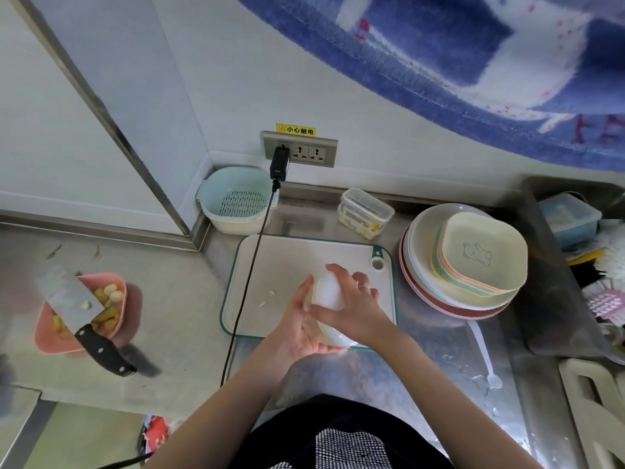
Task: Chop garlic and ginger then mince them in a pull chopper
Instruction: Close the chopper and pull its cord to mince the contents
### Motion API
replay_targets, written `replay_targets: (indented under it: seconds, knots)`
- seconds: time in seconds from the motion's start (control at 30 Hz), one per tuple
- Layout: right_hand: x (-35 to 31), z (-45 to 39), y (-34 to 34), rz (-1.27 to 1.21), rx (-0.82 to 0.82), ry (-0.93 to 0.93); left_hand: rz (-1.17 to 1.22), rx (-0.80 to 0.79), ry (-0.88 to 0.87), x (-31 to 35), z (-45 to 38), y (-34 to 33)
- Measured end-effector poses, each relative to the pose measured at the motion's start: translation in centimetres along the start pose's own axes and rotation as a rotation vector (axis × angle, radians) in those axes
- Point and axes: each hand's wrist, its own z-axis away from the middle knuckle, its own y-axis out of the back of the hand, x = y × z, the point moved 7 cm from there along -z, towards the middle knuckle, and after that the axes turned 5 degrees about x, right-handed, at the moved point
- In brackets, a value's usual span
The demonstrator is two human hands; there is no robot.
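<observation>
— Nearest us, what do the two hands have?

— Both are on the pull chopper, a white rounded body held tilted over the near edge of the cutting board. The left hand cups it from below and the side, palm up, fingers curled under its clear bowl. The right hand lies over the white top, fingers curved round it, thumb stretched along the near side.

— So each grip is closed round it?

— Yes, both wrap the chopper; neither is spread flat.

— Where are the garlic and ginger?

— A few small pale bits lie on the board left of the hands. More pieces sit in a pink dish far left on the bench, with a cleaver resting across it, one pale bit on its blade. What is inside the chopper I cannot tell.

— Anything else?

— A black cable runs from a wall plug across the board's left edge. Stacked plates and bowls stand at the right, a colander and a clear lidded box behind the board.
</observation>
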Motion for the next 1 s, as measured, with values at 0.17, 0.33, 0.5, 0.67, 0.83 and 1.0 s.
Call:
replay_targets:
  seconds: [0.17,0.33,0.5,0.67,0.83,1.0]
  knots:
    - [-1.0,0.8,0.4,0.080,-0.006,0.182,0.045,0.045,-0.027,0.3,0.1,0.8]
    - [-2.0,1.2,1.3,0.076,0.014,0.360,0.047,0.123,-0.024,0.9,0.4,1.3]
    - [-1.2,0.5,4.4,-0.719,0.023,0.279,0.135,0.067,-0.016,1.3,1.0,1.4]
    - [1.7,-0.9,5.2,-1.267,-0.038,-0.005,0.161,0.018,-0.035,1.6,1.2,1.4]
    - [4.5,-1.5,5.4,-1.538,0.035,-0.142,0.172,-0.032,-0.030,1.5,1.4,1.4]
    - [7.8,-0.7,4.4,-1.629,0.105,-0.279,0.180,-0.005,-0.037,1.5,1.2,1.9]
